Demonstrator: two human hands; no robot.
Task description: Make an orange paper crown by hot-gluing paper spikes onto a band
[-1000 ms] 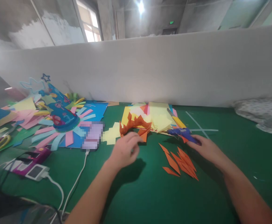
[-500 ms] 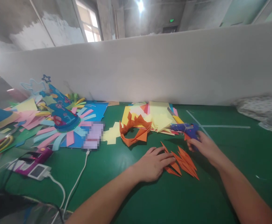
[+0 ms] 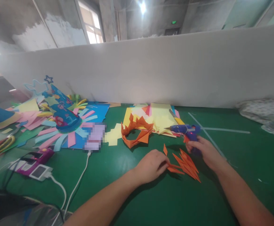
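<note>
My left hand (image 3: 153,166) is closed, its fingers pinching a folded orange paper piece (image 3: 176,169) just over the green table. In my right hand (image 3: 200,147) is a blue glue gun (image 3: 186,129), its nozzle pointing left and a small red light showing on its body. Between the hands lie more folded orange paper pieces (image 3: 189,166), bunched together. One small orange tip (image 3: 165,149) sticks up behind my left fingers. Farther back stands a ring of joined orange paper pieces (image 3: 137,139), shaped like a crown.
A stack of coloured paper (image 3: 160,114) with a yellow-handled knife (image 3: 178,119) lies behind the ring. At left are a blue party hat (image 3: 65,116), scissors (image 3: 4,146), a power strip (image 3: 35,171) and white cables (image 3: 80,179). A pale partition (image 3: 137,72) closes the back.
My left fingers have gone from lying spread on the orange pieces to pinching one and lifting it slightly. The glue gun has tilted a little, and its red light now shows.
</note>
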